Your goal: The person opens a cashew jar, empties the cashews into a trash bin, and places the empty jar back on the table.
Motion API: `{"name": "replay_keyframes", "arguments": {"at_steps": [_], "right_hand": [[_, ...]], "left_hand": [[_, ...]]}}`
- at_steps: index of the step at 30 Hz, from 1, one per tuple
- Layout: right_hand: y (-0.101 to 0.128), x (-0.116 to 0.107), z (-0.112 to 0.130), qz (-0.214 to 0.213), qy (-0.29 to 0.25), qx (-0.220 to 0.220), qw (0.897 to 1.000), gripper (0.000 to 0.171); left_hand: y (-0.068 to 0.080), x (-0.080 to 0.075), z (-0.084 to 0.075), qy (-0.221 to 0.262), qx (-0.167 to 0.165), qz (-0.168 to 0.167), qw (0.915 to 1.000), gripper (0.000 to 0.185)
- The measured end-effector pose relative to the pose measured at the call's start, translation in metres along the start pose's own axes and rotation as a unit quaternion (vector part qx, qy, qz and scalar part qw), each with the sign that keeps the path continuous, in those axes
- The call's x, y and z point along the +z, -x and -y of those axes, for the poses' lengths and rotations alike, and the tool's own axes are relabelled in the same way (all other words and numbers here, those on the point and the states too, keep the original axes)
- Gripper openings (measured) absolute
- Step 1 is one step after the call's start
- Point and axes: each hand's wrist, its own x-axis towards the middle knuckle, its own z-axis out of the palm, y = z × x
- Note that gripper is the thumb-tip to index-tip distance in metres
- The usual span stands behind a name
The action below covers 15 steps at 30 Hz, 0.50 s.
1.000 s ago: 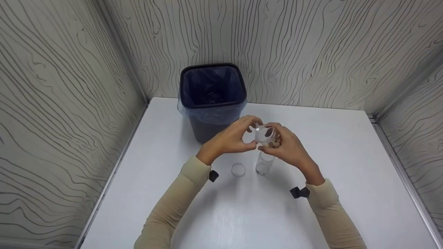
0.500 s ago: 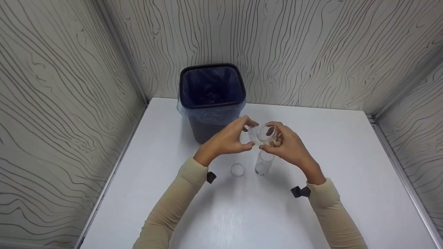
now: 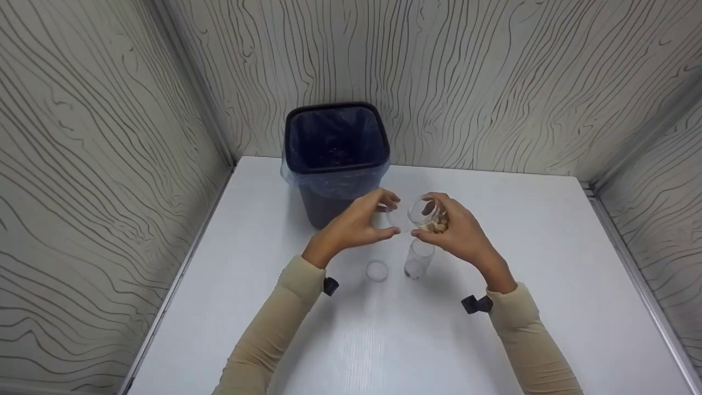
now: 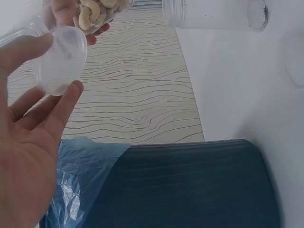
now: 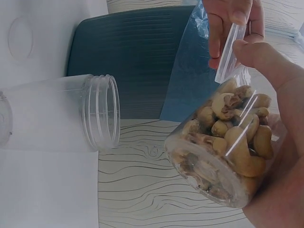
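My left hand [image 3: 351, 226] pinches a clear plastic lid [image 4: 61, 64] by its edge between thumb and fingers. Facing it, my right hand [image 3: 462, 233] grips a clear jar of cashews [image 5: 221, 147], tilted, with its mouth toward the left hand. In the head view a small gap shows between lid and jar mouth. Below the hands a second clear jar [image 5: 52, 114] stands upright and uncapped on the table, with a few dark specks near its base. Left of that jar a round clear lid [image 3: 377, 270] lies on the table.
A dark bin [image 3: 321, 206] with a blue liner [image 4: 71, 190] stands at the back, just beyond the left hand. Patterned walls [image 3: 466, 82] border the white table [image 3: 521, 219] behind and at both sides.
The left hand has drawn the lid leftward off the mouth of the cashew jar, so they are now apart. The right hand with its jar has barely moved.
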Motion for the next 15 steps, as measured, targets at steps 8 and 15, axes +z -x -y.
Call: {"name": "replay_keyframes", "arguments": {"at_steps": [8,15], "right_hand": [[0.001,-0.001,-0.002,0.002,-0.001,0.006,1.000,0.077],[0.000,-0.004,-0.004,0.006,-0.002,0.013,1.000,0.077]], "left_hand": [[0.007,0.001,0.003,-0.044,-0.012,-0.021,0.9987,0.043],[0.014,0.001,0.009,-0.034,-0.035,-0.032,0.9983,0.047]]}}
